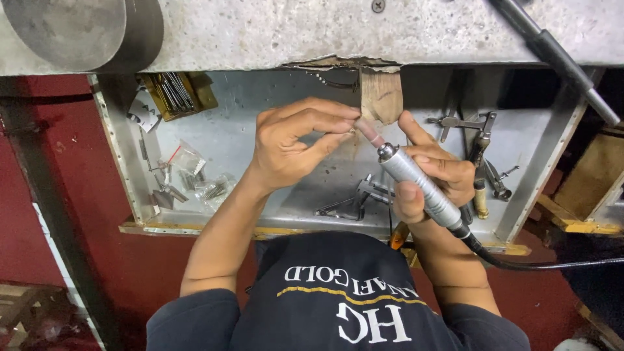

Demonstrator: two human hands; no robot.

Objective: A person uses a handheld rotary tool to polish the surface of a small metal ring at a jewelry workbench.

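the worn grey bench (260,32) juts over an open metal drawer (221,140) of loose tools. over it the right hand (432,175) grips a silver rotary handpiece (416,185), its pinkish tip at the wooden peg (381,97). the left hand (299,140) pinches a tiny piece there, too small to identify; grinding looks mid-way, its finish impossible to judge.

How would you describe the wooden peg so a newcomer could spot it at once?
Start at the grey bench top along the upper edge. At the middle of its front edge, the wooden peg hangs over the metal tray, beside the left hand. It is the only bare wood block there.
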